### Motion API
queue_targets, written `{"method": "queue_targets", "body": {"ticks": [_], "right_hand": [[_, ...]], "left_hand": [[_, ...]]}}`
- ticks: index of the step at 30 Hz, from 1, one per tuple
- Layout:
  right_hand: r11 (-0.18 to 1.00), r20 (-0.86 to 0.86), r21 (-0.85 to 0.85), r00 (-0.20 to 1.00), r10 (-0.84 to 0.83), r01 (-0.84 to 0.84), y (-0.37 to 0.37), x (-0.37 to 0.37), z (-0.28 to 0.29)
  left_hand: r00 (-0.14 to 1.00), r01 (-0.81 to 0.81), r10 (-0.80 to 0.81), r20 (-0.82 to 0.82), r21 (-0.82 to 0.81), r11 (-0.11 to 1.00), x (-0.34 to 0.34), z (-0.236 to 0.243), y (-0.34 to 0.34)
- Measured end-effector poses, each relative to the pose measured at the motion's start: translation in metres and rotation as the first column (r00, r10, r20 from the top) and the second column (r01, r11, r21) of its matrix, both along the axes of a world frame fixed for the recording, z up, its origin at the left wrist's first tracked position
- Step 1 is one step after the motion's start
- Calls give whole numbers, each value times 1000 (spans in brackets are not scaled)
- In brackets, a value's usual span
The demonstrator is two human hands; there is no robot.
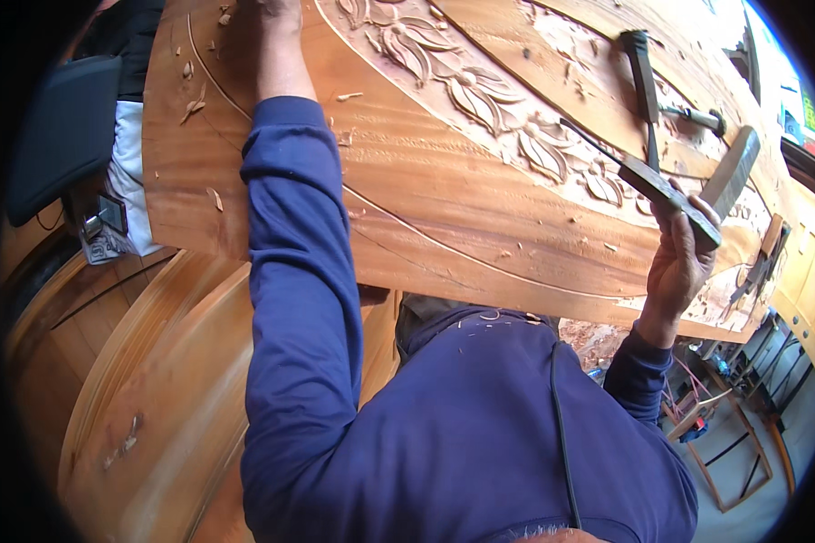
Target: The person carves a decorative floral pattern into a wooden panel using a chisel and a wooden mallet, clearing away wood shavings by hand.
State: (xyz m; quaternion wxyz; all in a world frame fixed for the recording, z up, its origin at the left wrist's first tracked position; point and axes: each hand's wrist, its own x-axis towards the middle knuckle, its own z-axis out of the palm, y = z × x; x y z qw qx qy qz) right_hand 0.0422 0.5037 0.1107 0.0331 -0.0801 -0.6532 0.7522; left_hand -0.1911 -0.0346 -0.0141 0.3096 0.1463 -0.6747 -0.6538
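The mallet [675, 195] sits at about 3 o'clock, right hand [679, 262] with fingers wrapped round its handle, raised over the carved panel [444, 181]. The left hand [276, 14] reaches off to 12 o'clock, mostly cut off, so can't tell its fingers. I reckon a sloppy swing could dent the petal carving [480, 95], or knock the loose chisels [647, 86] at 2 o'clock.

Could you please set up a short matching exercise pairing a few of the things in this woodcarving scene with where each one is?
Things:
1. right hand
2. left hand
3. hammer
4. wood chips

Places:
A. lying on the carved panel, upper right
B. at the picture's top edge, mostly cut off
C. gripping a dark flat tool
D. scattered near the panel's left end

Pairs: 1-C, 2-B, 3-A, 4-D
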Motion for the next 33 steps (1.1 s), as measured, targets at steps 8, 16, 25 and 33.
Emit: {"method": "queue_targets", "body": {"ticks": [8, 16, 25, 33], "right_hand": [[993, 46, 102, 998, 51, -56, 57, 47, 2], [732, 223, 573, 930, 292, -367, 103, 72, 28], [828, 430, 296, 840, 330, -477, 105, 79, 12], [965, 37, 185, 983, 181, -184, 99, 46, 17]], "left_hand": [[970, 239, -173, 173, -820, 521, 129, 20, 87], [855, 466, 79, 512, -827, 314, 271, 45, 232], [840, 495, 20, 543, -781, 382, 311, 61, 313], [813, 582, -367, 452, -651, 488, 326, 72, 334]]}}
